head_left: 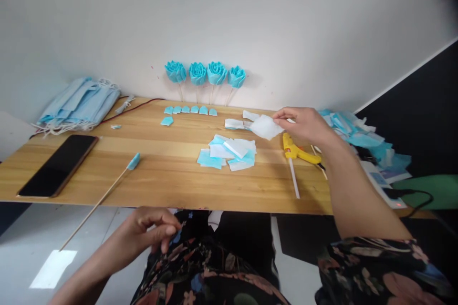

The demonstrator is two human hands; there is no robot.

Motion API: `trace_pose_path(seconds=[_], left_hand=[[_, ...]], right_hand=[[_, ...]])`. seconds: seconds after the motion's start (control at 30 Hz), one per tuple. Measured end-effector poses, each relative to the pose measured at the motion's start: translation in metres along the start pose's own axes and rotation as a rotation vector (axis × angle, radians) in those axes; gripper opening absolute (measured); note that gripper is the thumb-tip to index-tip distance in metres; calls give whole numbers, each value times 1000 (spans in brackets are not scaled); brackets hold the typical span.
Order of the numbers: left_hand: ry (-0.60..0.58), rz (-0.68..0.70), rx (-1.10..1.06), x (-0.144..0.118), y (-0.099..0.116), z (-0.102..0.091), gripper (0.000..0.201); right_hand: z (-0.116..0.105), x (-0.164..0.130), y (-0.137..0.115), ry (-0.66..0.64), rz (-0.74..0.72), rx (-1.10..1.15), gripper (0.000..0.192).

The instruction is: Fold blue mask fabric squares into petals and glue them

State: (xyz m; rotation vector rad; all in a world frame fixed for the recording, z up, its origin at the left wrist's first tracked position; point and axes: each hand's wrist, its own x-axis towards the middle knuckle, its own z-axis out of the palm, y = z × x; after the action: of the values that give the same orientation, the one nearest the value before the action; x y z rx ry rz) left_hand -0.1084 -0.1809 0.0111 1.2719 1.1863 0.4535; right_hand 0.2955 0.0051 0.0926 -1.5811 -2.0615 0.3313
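Note:
My right hand [304, 124] pinches the edge of a white piece of mask fabric [266, 127] between thumb and fingers, low over the back right of the table. My left hand [153, 228] hangs in front of the table's near edge, fingers curled against the thumb, with nothing visible in it. Between them lies a loose pile of blue and white cut fabric pieces [229, 152]. A wooden stick with a blue fabric tip [133, 161] juts over the front edge. Small blue petals [194, 109] form a row at the back, with one single petal [167, 120] before it.
Several blue fabric roses [216, 73] on sticks lean against the wall. A yellow glue gun [296, 151] lies under my right forearm, nozzle end hidden. At left are stacked face masks [78, 105] and a black phone [59, 166]; at right, a heap of scraps [365, 138].

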Motion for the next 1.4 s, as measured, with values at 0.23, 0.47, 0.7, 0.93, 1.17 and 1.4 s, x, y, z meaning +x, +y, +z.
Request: trace_pose_path(seconds=[0.23, 0.47, 0.7, 0.93, 1.17, 1.4], left_hand=[[260, 521, 22, 85, 88, -3, 38], [33, 336, -212, 174, 109, -2, 29], [232, 355, -421, 192, 103, 4, 29], [403, 439, -356, 201, 85, 6, 30], [546, 554, -110, 200, 83, 9, 33], [530, 581, -156, 196, 85, 9, 31]], right_hand=[[42, -4, -54, -189, -141, 311, 20], [69, 6, -74, -238, -175, 370, 40], [115, 10, -57, -117, 118, 865, 52], [148, 3, -55, -52, 178, 884, 47], [151, -6, -60, 34, 140, 635, 33], [144, -11, -69, 73, 99, 643, 36]])
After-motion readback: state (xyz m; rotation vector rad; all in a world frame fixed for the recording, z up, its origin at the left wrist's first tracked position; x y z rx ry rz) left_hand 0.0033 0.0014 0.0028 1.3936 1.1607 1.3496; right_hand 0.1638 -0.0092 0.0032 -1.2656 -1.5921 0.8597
